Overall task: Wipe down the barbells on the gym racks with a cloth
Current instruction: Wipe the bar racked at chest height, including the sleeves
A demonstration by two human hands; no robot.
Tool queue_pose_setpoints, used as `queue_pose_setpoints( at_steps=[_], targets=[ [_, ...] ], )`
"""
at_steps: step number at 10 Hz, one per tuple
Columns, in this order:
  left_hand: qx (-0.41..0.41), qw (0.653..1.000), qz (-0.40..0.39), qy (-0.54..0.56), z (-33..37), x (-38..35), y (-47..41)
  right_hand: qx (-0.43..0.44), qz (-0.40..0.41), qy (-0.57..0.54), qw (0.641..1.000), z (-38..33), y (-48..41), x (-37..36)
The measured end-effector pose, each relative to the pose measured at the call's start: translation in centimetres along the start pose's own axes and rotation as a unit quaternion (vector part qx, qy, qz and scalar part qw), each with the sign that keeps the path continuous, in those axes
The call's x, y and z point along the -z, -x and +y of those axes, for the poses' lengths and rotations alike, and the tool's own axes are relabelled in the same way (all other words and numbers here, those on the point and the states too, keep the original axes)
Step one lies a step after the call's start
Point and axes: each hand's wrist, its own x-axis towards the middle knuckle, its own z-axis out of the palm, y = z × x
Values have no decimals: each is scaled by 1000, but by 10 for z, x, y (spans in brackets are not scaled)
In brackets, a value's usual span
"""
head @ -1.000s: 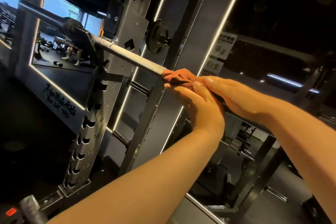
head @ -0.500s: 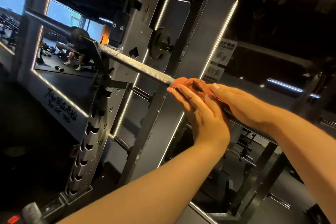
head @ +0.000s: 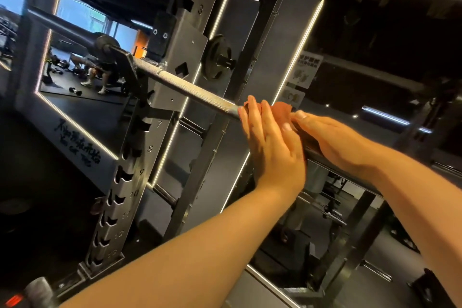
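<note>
Left hand (head: 272, 147) hides most cloth (head: 281, 110).

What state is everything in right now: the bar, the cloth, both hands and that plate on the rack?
barbell, resting in a hook of the rack, visible sleeve bare of plates.
cloth, bunched on the bar between the hands.
left hand, fingers straight, pressed flat against cloth and bar.
right hand, laid over the bar, holding the cloth to it.
weight plate, hung on a rack peg.
</note>
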Motion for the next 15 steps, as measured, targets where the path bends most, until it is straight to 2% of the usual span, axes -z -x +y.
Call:
queue_pose_setpoints(
  at_steps=[1,2,3,4,5,6,7,8,9,10,11,12,13,14,15],
  targets=[
    [31,998,53,-20,-13,19,-41,-88,-35,-91,991,-35,14,7],
    [55,993,105,30,-25,23,-57,-102,-40,-103,989,-44,21,10],
    [63,989,123,46,-10,2,-34,-122,-29,-112,986,-45,19,7],
    [27,997,39,58,13,-16,14,-140,-12,-131,981,-42,17,7],
    [-68,996,-31,-47,5,-21,34,-155,10,-146,977,-45,17,8],
    [-76,996,-9,-49,-9,-6,7,-141,13,-159,977,-46,22,8],
    [-16,997,73,-24,-24,10,-29,-116,-10,-83,990,-44,42,18],
    [19,992,121,20,-27,7,-40,-140,-35,-6,990,-31,68,27],
    [49,990,120,49,-11,-12,-16,-142,2,-12,990,-27,75,24],
    [12,998,57,29,7,-31,25,-127,11,-36,991,-31,68,19],
    [-59,998,16,-1,1,-30,32,-148,26,-99,984,-32,68,21],
    [-49,996,72,0,-17,-20,13,-143,42,-123,981,-27,69,22],
    [25,988,147,42,-3,-25,7,-149,32,-108,982,-29,66,21],
    [85,977,157,119,34,-43,26,-155,27,-114,981,-35,65,22],
    [220,944,-9,244,50,-58,68,-168,17,-124,978,-39,67,25]
  ],
)
